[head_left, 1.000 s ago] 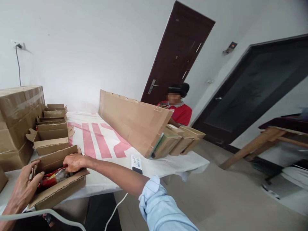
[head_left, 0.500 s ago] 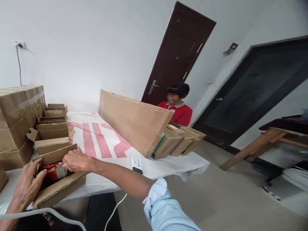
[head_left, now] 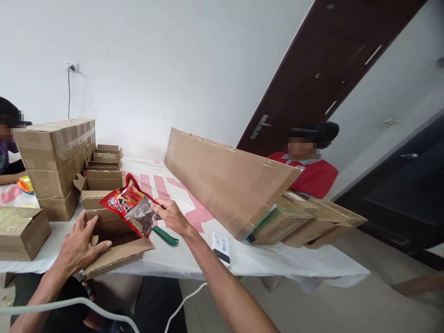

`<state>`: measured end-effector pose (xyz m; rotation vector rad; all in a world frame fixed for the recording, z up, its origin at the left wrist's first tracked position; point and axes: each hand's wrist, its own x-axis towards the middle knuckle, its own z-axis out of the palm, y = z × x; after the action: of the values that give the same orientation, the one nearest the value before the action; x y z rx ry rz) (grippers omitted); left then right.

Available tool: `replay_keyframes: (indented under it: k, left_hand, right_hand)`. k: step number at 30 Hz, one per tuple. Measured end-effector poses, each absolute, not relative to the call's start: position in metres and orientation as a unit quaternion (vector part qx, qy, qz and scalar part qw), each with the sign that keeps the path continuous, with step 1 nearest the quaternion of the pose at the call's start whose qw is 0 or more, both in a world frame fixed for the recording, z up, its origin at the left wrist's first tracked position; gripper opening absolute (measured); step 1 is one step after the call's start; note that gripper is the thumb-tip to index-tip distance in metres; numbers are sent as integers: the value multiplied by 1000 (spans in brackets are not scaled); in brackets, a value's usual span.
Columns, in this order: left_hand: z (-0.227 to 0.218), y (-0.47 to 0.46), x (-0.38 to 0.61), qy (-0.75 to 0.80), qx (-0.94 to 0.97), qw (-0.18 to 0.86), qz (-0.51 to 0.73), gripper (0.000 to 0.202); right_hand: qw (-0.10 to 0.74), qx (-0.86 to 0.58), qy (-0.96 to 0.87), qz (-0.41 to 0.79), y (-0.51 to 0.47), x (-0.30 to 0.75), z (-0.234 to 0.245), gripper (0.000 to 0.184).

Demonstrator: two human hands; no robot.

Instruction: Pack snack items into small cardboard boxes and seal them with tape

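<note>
My right hand [head_left: 170, 216] pinches a red snack packet [head_left: 131, 206] and holds it in the air above an open cardboard box [head_left: 114, 247] at the table's near edge. My left hand [head_left: 77, 247] rests on the box's left side, fingers spread over its flap. A green-handled tool [head_left: 165, 236] lies on the white cloth just right of the box.
Taped cartons [head_left: 55, 166] and several small open boxes [head_left: 104, 173] stand at the left. A long cardboard panel [head_left: 225, 180] leans over packed boxes [head_left: 305, 222]. A small device with a label [head_left: 220, 245] lies nearby. One person in red sits behind; another sits far left.
My right hand has lifted the red packet out of the open box. The left hand stays on the box. The view has swung left and closer.
</note>
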<state>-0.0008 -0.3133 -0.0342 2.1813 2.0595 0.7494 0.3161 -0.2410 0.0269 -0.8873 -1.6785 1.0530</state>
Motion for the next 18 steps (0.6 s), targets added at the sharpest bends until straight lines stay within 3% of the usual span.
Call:
replay_keyframes:
  k: [5, 10, 14, 16, 18]
  left_hand:
    - [-15, -308, 15, 687, 702, -45, 185, 55]
    - [-1, -302, 12, 683, 710, -47, 163, 46]
    - [7, -307, 14, 657, 687, -54, 306, 46]
    - [14, -305, 22, 592, 692, 34, 411, 57]
    - [19, -297, 33, 501, 694, 210, 472, 68]
  right_hand:
    - [512, -364, -612, 480, -247, 319, 6, 56]
    - [549, -350, -577, 492, -247, 313, 2, 55]
    - [587, -329, -555, 489, -249, 296, -3, 52]
    - [596, -322, -547, 491, -251, 283, -4, 52]
    - [593, -318, -548, 498, -253, 269, -5, 54]
